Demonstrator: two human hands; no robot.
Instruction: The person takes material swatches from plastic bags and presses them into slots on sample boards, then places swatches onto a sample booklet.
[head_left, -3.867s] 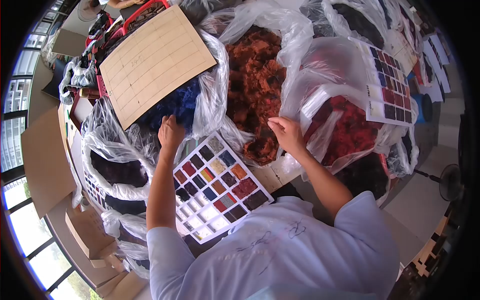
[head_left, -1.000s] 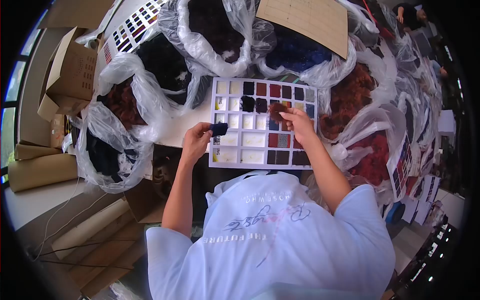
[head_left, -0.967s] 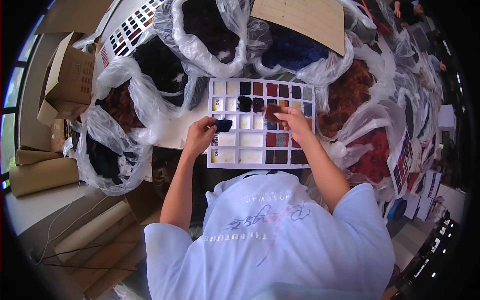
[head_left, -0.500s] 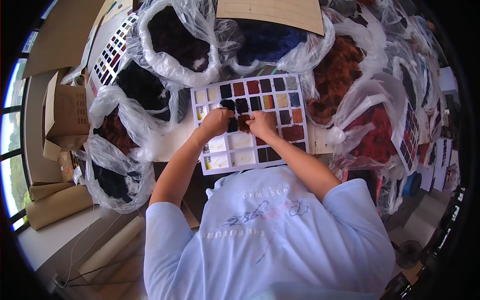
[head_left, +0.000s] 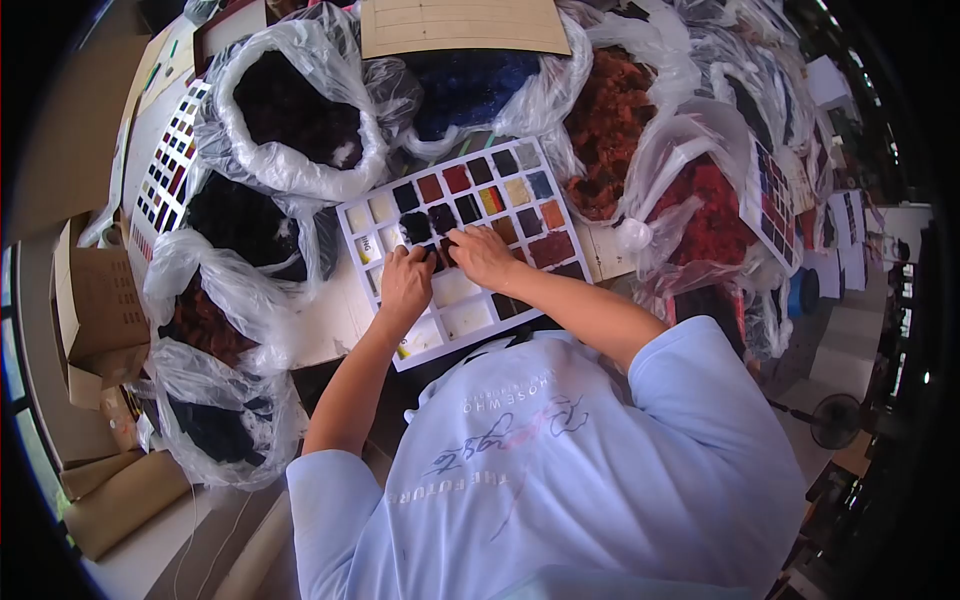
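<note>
A white sample card (head_left: 431, 341) with a grid of windows lies tilted in front of me, several windows filled with black, brown, red, tan and grey fibre swatches. My left hand (head_left: 407, 282) rests on its left-middle part, fingers bent and a little apart, tips beside a black swatch (head_left: 415, 226). Across from it, my right hand (head_left: 482, 257) lies palm down with fingers stretched leftward, their tips pressing on a dark brown swatch mostly hidden beneath them. Pale windows (head_left: 466, 319) show below the hands.
Clear plastic bags surround the card, holding black fibre (head_left: 240, 220), dark purple fibre (head_left: 300, 110), blue fibre (head_left: 470, 85), rust fibre (head_left: 608, 120) and red fibre (head_left: 705, 210). Other swatch cards (head_left: 165, 170) stand left and right. Cardboard boxes (head_left: 105, 300) are at the left, a fan (head_left: 835, 421) at the right.
My view has turned, so the card appears tilted and farther left. Both hands have shifted on the card; the right fingers, bent inward before, now lie flatter over the brown swatch.
</note>
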